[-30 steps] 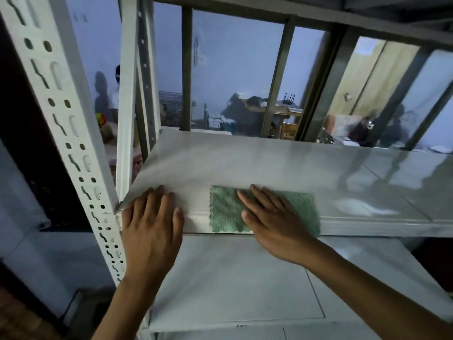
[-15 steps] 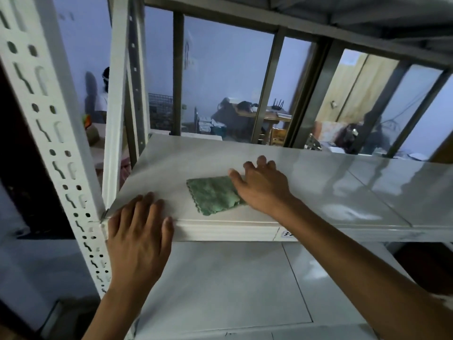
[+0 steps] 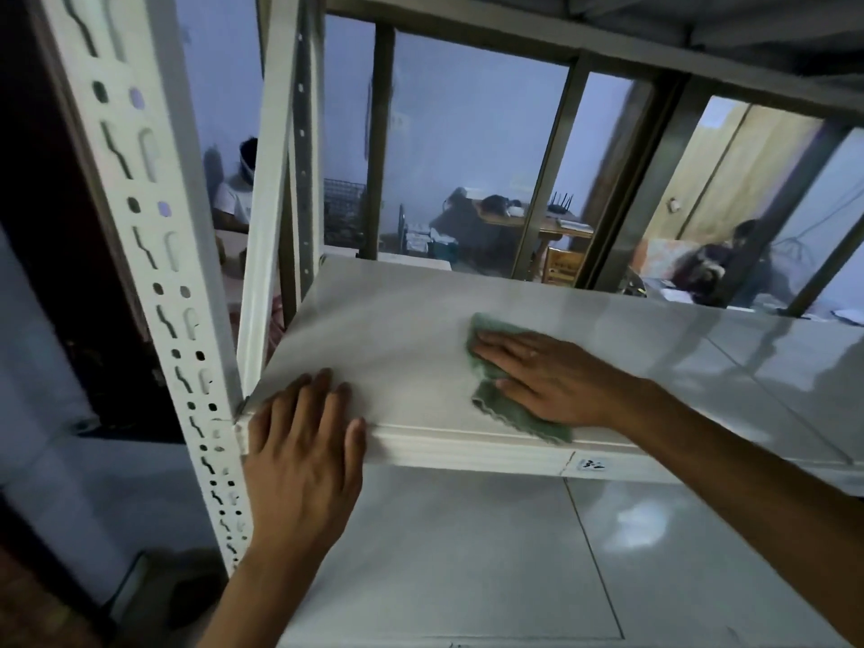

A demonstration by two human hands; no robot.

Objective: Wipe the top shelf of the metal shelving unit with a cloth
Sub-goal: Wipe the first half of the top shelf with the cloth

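A white metal shelf [image 3: 388,339] runs across the middle of the view, level with my chest. On it lies a green cloth [image 3: 514,416], partly bunched, its near corner at the shelf's front edge. My right hand [image 3: 547,376] lies flat on the cloth with fingers stretched to the left, pressing it onto the shelf. My left hand [image 3: 304,451] rests flat over the shelf's front left corner, fingers spread, holding nothing.
A white perforated upright [image 3: 154,254] stands at the left corner, a second post [image 3: 269,217] behind it. A lower white shelf [image 3: 467,554] lies beneath. Dark window bars [image 3: 544,189] run behind the shelf, with a person [image 3: 236,189] and a cluttered desk [image 3: 537,217] beyond.
My right hand has slid the cloth from the front edge toward the middle, then rightward, turning so its fingers point left. My left hand stays at the corner.
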